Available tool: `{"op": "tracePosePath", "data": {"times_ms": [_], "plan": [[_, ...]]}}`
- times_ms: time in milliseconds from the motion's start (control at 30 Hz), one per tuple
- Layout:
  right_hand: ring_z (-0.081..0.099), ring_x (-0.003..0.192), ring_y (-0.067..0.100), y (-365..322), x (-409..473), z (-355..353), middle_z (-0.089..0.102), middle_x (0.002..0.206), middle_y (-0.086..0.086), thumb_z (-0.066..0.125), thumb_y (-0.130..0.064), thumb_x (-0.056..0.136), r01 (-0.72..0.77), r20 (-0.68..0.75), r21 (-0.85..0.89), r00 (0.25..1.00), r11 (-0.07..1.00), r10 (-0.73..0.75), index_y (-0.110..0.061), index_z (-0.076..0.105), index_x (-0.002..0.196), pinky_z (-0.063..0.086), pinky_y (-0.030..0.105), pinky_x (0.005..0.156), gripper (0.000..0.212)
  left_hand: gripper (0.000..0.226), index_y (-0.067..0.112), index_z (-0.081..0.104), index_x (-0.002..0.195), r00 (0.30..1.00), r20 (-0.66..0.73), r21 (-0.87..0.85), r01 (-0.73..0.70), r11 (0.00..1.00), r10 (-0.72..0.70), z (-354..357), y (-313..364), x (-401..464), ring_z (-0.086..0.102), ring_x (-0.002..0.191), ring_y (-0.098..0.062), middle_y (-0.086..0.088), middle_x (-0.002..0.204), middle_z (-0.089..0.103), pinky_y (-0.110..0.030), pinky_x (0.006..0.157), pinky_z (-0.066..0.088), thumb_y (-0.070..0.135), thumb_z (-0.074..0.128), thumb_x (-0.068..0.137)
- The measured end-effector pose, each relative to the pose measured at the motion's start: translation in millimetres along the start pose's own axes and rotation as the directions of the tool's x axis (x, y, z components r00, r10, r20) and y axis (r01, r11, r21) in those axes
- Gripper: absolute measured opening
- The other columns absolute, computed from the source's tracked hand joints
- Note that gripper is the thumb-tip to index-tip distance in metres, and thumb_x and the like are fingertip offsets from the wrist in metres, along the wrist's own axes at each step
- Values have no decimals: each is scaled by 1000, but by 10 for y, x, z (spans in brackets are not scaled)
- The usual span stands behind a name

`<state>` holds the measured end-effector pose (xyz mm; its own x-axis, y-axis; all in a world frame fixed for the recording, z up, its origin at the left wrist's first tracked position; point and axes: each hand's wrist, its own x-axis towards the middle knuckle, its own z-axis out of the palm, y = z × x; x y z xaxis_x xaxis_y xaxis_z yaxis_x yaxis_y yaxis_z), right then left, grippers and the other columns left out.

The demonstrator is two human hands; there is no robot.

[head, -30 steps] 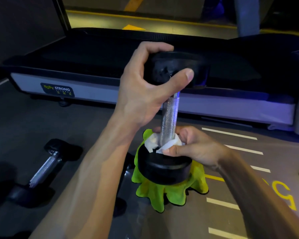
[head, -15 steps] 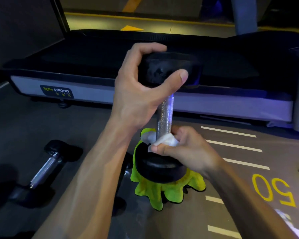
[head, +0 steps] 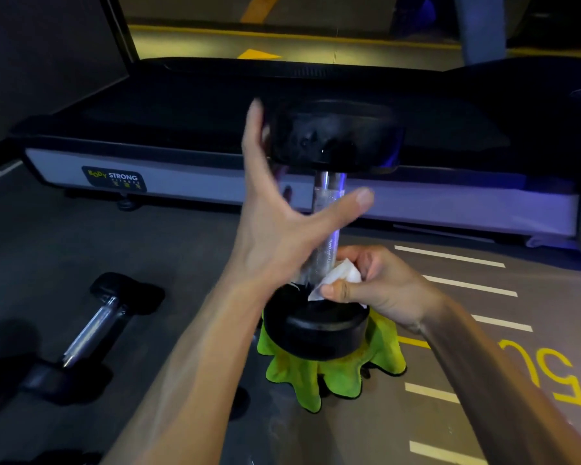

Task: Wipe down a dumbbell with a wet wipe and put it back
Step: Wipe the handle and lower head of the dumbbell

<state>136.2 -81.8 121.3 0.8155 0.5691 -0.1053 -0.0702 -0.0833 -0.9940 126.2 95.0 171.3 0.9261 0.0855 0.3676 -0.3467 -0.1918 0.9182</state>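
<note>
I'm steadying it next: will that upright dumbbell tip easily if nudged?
Probably: the dumbbell stands on end on a bunched green cloth, a soft base. The left hand is open, not gripping. Its round heads suggest it would roll once down.

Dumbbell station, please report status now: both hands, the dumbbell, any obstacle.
Left hand open beside top head. Right hand pinches wet wipe at handle base. Dumbbell upright on green cloth. Nothing blocking.

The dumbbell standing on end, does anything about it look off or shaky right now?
Yes. The dumbbell stands upright on a crumpled green cloth, a soft base, and the left hand is open beside its top head, not gripping it. Only the right hand, pinching the white wipe, is at the handle.
</note>
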Motion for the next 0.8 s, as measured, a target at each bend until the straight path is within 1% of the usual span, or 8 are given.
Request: {"op": "tracePosePath", "data": {"times_ms": [67,133,167,267,333,433,633,800], "plan": [[71,92,23,5,-14,58,78,101,19,85,-11,77,1,-30,23,1000,1000,0,-8,78,100,57,33,85,24,94,30,42,153,975,66,-52,214,975,-211,54,-138,-135,68,115,-1,4,141,63,-30,95,57,45,92,75],[71,91,25,5,-36,132,77,104,25,87,-10,75,-3,-76,56,997,998,7,-1,75,101,58,34,85,30,39,25,70,115,955,133,37,262,964,-264,45,-214,-212,75,84,-8,4,99,79,-37,79,59,53,77,89],[72,88,24,11,-52,158,77,101,24,87,-12,73,-2,-117,69,993,998,10,-2,76,99,58,35,83,30,35,26,73,102,958,141,99,237,966,-250,31,-217,-225,76,78,-12,4,89,80,-41,78,60,60,68,92],[70,78,20,83,-84,167,79,90,14,93,-29,65,30,-246,150,969,988,8,-12,80,88,53,42,80,32,44,26,72,97,970,102,130,207,970,-221,-1,-193,-271,75,77,-14,7,86,79,-47,83,61,66,52,93],[71,89,29,129,-98,171,78,100,18,96,-45,57,61,-311,218,950,974,10,-12,80,95,53,53,94,53,44,24,72,100,971,55,70,230,971,-233,-5,-185,-298,76,79,-14,6,88,79,-44,83,61,62,51,94],[72,103,38,105,-96,275,77,107,21,92,-38,63,112,-358,228,934,967,-24,-10,79,103,48,66,104,50,39,15,70,102,964,-35,-76,261,962,-264,-63,-197,-371,75,79,-21,-1,89,79,-37,80,58,50,54,102],[75,85,19,83,-41,701,80,94,5,79,-13,83,176,-440,42,887,983,-141,-17,80,93,60,34,78,10,44,17,70,106,911,-172,-304,314,899,-376,-531,-317,-652,76,85,-18,-4,86,78,-41,84,63,58,65,92],[77,79,26,240,99,1027,79,87,5,77,-6,88,118,-444,42,892,992,-88,-15,80,90,64,34,63,10,44,8,68,105,881,-232,-72,408,910,-413,-1262,-616,-888,76,79,-18,0,79,74,-26,71,61,48,59,90]]}}
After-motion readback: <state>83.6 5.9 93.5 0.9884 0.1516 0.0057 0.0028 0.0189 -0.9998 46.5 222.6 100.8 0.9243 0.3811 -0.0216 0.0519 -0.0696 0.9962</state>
